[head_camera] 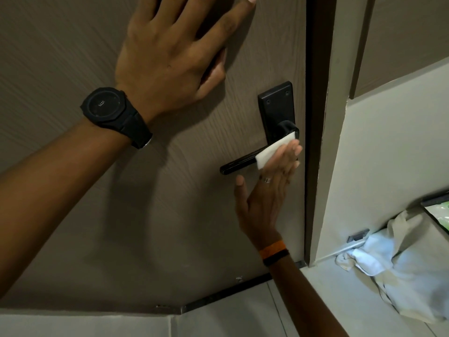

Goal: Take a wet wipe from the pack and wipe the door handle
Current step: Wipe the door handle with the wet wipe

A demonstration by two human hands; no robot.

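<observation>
A black lever door handle point(239, 164) on a black back plate point(277, 103) is mounted near the right edge of a brown wood-grain door point(73, 57). My right hand point(264, 190), fingers straight and together, presses a folded white wet wipe point(269, 152) against the lever close to its pivot. My left hand point(170, 57), with a black watch on the wrist, lies flat and spread on the door above and left of the handle. The green and white corner at the far right edge, the wipe pack point(439, 215), is mostly cut off.
The dark door frame point(318, 117) runs just right of the handle, with a pale wall point(388, 154) beyond it. A beige cloth bag point(413, 276) and white cloth lie on the floor at lower right. Pale floor tiles point(218, 322) stretch below the door.
</observation>
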